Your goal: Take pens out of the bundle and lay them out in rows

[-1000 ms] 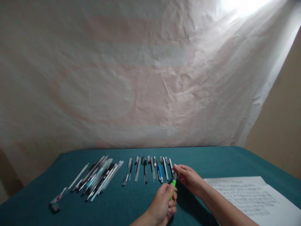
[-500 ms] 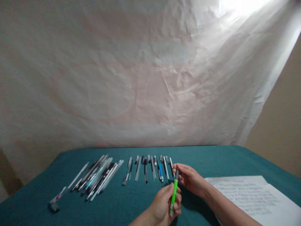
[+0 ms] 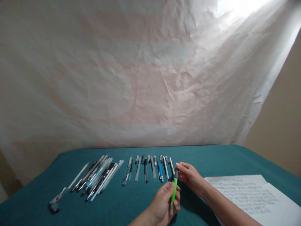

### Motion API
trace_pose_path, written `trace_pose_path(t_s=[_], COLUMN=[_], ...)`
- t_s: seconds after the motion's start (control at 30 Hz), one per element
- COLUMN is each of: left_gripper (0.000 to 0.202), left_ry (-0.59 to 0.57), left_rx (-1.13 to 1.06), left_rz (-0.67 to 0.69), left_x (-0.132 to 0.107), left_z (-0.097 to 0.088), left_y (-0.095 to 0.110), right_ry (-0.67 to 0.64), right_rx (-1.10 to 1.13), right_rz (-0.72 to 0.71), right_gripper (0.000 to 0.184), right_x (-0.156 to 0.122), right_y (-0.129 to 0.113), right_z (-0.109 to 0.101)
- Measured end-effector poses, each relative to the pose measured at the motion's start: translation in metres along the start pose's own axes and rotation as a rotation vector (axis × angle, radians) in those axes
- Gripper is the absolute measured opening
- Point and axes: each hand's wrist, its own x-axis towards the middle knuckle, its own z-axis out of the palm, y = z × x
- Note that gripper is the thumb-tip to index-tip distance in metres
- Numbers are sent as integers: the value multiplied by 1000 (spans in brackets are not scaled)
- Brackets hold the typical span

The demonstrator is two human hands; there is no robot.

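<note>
My left hand (image 3: pixel 163 201) is wrapped round a green pen (image 3: pixel 174 194) with a grey grip, held tilted above the table. At the pen's upper, grey end, the thumb and fingers of my right hand (image 3: pixel 189 175) are pinched together; the exact contact is small and partly hidden. Just beyond the hands lies a row of pens and pen parts, among them a blue pen (image 3: pixel 161 173), a white pen barrel (image 3: pixel 166 168) and a dark pen (image 3: pixel 145 171). Several small caps (image 3: pixel 148 158) lie at the row's far side.
A heap of pens and clear barrels (image 3: pixel 98 177) lies on the left of the green-covered table (image 3: pixel 113 212). Further left are a slim clear tube (image 3: pixel 78 175) and a blurred dark-ended item (image 3: pixel 54 207). Written sheets of paper (image 3: pixel 244 194) lie at the right, under my right forearm.
My right hand has shifted slightly right, its fingertips drawing back from the row of pens. My left hand, with the green pen, has moved a little left.
</note>
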Motion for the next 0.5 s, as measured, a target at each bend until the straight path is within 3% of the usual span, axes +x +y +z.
trace_pose_path(t_s=[0.3,0.5], left_gripper=[26,26], left_ry=[-25,33], left_rx=[-25,-36], left_rz=[-44,-42], left_x=[-2,0], left_z=[0,2], left_y=[2,2], right_ry=[-98,-21], right_rx=[-1,-53], right_rz=[12,-11], right_gripper=[18,24], right_x=[-4,-3], right_y=[-6,-1], right_z=[2,4])
